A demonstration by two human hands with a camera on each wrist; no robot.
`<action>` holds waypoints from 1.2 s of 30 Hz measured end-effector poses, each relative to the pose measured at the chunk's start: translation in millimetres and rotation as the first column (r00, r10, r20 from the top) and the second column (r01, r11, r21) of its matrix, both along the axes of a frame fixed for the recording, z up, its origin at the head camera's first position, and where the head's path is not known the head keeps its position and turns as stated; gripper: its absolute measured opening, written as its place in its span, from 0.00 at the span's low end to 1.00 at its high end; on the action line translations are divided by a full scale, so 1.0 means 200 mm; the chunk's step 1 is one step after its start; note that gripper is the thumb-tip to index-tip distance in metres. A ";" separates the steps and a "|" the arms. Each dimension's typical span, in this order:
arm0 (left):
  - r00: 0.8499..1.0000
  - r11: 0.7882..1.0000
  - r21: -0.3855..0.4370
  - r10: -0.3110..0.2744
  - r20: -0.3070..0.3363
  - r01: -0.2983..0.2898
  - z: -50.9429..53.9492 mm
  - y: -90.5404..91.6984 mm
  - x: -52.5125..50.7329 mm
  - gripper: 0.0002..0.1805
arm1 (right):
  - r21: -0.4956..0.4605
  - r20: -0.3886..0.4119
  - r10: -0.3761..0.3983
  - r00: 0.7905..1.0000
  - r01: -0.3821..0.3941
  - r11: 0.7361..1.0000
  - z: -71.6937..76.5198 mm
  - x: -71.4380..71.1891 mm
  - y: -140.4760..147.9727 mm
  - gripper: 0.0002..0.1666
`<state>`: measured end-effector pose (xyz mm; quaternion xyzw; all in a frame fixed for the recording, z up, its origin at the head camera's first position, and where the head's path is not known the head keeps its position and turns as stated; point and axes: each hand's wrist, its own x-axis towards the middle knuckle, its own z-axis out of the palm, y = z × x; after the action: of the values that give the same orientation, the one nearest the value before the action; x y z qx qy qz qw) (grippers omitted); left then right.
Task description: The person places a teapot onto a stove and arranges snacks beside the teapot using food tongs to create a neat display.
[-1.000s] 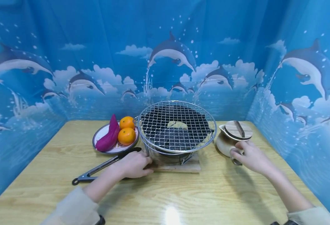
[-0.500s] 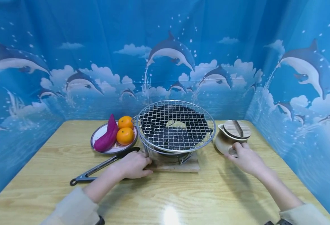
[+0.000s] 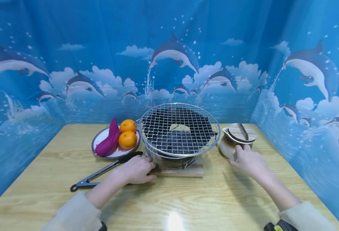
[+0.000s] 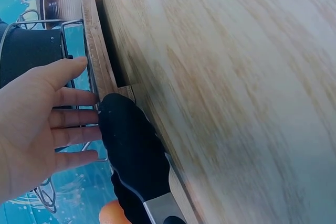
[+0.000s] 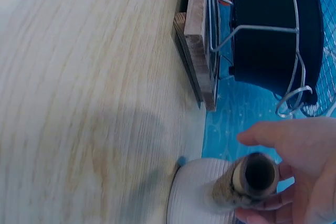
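Jug: squat jug point(image 3: 226, 147), right of the head view, standing upright on the table point(image 3: 215, 205); spout toward the rack.
Handle: short hollow stub point(image 5: 226, 190), lower right of the right wrist view.
Right hand: right hand point(image 3: 250, 162) at the handle; thumb apart from it, fingers passing behind. Contact hard to confirm, the stub covers part of them.
Hold, judged: thumb should come over the stub opposite the fingers, close to the jug wall; a hold at the hollow end would probably let the body twist.
Lid: wooden lid point(image 3: 234, 132) on top, looks merely laid on; best to keep the jug level, knuckles off the rim.
Stove: black stove point(image 5: 262, 56) under a round mesh rack point(image 3: 179, 141), centre of the head view; rack overhangs toward the spout, so mind that side.
Left hand: left hand point(image 3: 140, 168), lower centre; fingers straight, slightly spread, gripping nothing, beside the wooden board point(image 3: 186, 173) and tongs point(image 3: 104, 170). Best kept quiet there.
Plate: plate point(image 3: 100, 137), left of centre, with two oranges point(image 3: 127, 140) and a purple vegetable point(image 3: 108, 142).
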<state>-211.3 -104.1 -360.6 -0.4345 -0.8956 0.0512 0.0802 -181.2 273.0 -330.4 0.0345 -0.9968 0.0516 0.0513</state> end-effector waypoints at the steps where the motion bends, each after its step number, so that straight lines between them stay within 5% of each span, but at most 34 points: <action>1: 1.000 1.000 -0.003 0.005 0.006 -0.005 0.00 0.00 0.00 0.18 | 0.019 -0.009 -0.003 1.000 0.004 1.000 0.00 0.00 -0.01 0.23; 10: 1.000 1.000 0.006 0.003 0.007 -0.003 0.00 0.00 0.00 0.19 | 0.129 -0.103 -0.031 0.994 0.045 0.991 -0.01 -0.04 -0.04 0.26; 18: 1.000 1.000 0.011 -0.007 0.006 0.007 0.00 -0.01 0.01 0.20 | 0.141 -0.091 -0.066 0.994 0.079 0.987 -0.03 -0.07 -0.05 0.26; 36: 1.000 1.000 0.018 -0.020 -0.005 0.020 -0.01 -0.01 0.00 0.19 | 0.088 -0.195 -0.017 0.981 0.035 0.996 -0.10 0.00 0.02 0.22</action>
<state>-210.4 -105.6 -363.1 -0.4427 -0.8914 0.0433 0.0871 -181.0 277.5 -349.7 0.0285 -0.9887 0.0020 0.1472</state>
